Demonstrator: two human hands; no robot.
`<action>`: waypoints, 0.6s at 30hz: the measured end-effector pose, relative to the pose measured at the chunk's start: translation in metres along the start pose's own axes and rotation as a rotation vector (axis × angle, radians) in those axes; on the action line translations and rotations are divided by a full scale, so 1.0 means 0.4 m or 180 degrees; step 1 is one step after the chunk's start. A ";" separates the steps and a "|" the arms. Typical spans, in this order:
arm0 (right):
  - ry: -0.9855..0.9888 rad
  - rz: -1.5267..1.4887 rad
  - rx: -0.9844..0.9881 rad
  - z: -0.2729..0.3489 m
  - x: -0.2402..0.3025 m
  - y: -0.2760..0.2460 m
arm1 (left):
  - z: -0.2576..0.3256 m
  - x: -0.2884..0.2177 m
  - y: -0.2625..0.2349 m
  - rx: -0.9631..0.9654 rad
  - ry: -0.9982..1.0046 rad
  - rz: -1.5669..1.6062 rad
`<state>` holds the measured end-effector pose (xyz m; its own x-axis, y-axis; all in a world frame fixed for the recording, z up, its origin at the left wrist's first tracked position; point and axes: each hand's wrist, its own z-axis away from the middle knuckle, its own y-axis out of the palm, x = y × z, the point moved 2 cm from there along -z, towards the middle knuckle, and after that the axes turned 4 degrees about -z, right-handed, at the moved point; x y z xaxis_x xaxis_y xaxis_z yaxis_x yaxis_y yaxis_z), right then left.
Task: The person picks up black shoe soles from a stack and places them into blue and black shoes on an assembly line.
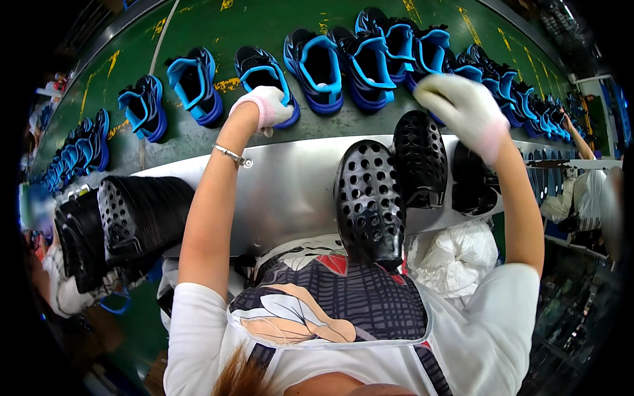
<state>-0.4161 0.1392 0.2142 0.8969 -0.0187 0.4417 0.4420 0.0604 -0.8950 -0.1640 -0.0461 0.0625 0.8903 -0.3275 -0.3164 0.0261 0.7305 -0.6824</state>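
A row of black shoes with bright blue trim runs along a green conveyor belt (198, 26). My left hand (267, 105), in a white and pink glove, is closed on the heel of one black and blue shoe (259, 66). My right hand (462, 109), also gloved and slightly blurred, hovers with its fingers stretched towards another blue-trimmed shoe (430, 53) and holds nothing I can see. Just below it lie black perforated shoe moulds (421, 158), one larger mould (370, 198) close to my chest.
The moulds rest on a metal shelf (290, 185) in front of the belt. More black perforated moulds (132, 218) are stacked at the left. A white bag (456, 254) sits under the shelf. Another person's hand (569, 125) reaches towards the belt at the right.
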 end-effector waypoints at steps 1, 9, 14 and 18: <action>-0.0168 -0.0184 -0.0138 0.055 0.039 -0.022 | 0.000 0.003 0.007 -0.0091 -0.0019 0.0123; -0.0194 0.0603 -0.0328 0.251 0.164 0.029 | 0.055 0.050 0.083 -0.1708 0.0578 -0.0046; -0.0241 0.0634 -0.0371 0.251 0.143 0.046 | 0.149 0.062 0.099 -0.2469 0.0942 0.0155; -0.0376 0.0488 -0.0410 0.249 0.145 0.015 | 0.200 0.051 0.085 -0.2519 0.0932 0.0515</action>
<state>-0.3624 0.2381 0.2407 0.9497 0.0983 0.2975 0.3051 -0.0745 -0.9494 -0.1084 0.0201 0.0855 0.6996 -0.4764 -0.5325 -0.5128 0.1842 -0.8385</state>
